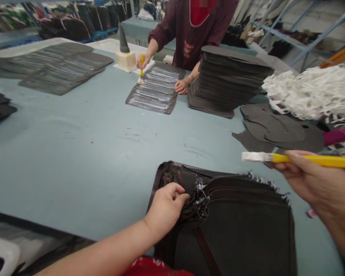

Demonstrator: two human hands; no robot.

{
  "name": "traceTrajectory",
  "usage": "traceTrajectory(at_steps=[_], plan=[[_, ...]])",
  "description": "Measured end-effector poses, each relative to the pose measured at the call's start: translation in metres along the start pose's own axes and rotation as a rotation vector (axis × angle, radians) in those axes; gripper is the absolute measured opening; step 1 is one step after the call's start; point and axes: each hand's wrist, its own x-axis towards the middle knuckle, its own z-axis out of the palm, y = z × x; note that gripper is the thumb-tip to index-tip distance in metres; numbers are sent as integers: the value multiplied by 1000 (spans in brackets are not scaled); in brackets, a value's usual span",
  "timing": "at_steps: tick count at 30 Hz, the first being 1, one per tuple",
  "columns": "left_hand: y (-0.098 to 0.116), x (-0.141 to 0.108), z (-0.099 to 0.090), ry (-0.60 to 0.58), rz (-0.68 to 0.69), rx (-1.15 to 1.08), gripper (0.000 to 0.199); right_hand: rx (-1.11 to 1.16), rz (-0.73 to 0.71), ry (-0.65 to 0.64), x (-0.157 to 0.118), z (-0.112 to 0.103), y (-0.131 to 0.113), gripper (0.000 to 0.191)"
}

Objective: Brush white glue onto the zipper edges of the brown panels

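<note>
A flat glue brush with a yellow handle [319, 160] and white-coated bristles is gripped in my right hand [310, 180], held level above the table's right side. In front of me lies a thick stack of dark fabric panels [241, 234] with frayed, whitish-smeared edges at the far side. My left hand [168, 205] is over the stack's left part, thumb and fingers pinched close to the frayed ends. Whether a panel edge is between those fingertips is hidden.
Across the blue-grey table [89, 165], a co-worker's hand [143, 61] brushes white stuff onto a striped dark sheet [155, 90]. A tall stack of dark sheets [227, 84], loose dark pieces [276, 128] and a white strip heap [313, 92] stand right. More coated sheets [66, 71] lie left.
</note>
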Motion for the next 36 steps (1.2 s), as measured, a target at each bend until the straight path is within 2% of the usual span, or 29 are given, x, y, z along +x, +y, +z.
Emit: traceTrajectory(at_steps=[2, 4, 5, 7, 13, 16, 20, 24, 30, 33, 36], plan=[[-3, 3, 0, 70, 40, 66, 12, 69, 80, -124, 9, 56, 8, 16], [-5, 5, -1, 148, 112, 172, 22, 12, 127, -306, 11, 105, 17, 20], [-6, 5, -2, 178, 142, 232, 28, -35, 138, -383, 10, 122, 22, 21], [-5, 5, -4, 199, 169, 331, 37, -131, 147, -509, 6, 143, 29, 22], [-4, 6, -6, 176, 183, 396, 39, -232, 211, -726, -5, 149, 34, 20], [-5, 6, -6, 171, 180, 405, 38, -267, 265, -787, -5, 153, 33, 20], [-4, 4, -7, 173, 169, 401, 37, -326, 222, -727, 0, 157, 36, 20], [-1, 4, -8, 180, 145, 390, 35, -307, 179, -672, 4, 152, 39, 19], [2, 9, -7, 192, 104, 367, 33, -249, 240, -781, 2, 152, 39, 20], [-1, 11, -6, 207, 90, 344, 32, -266, 216, -701, 4, 156, 43, 19], [-5, 14, -4, 221, 75, 315, 32, -130, 210, -600, 9, 156, 45, 22]])
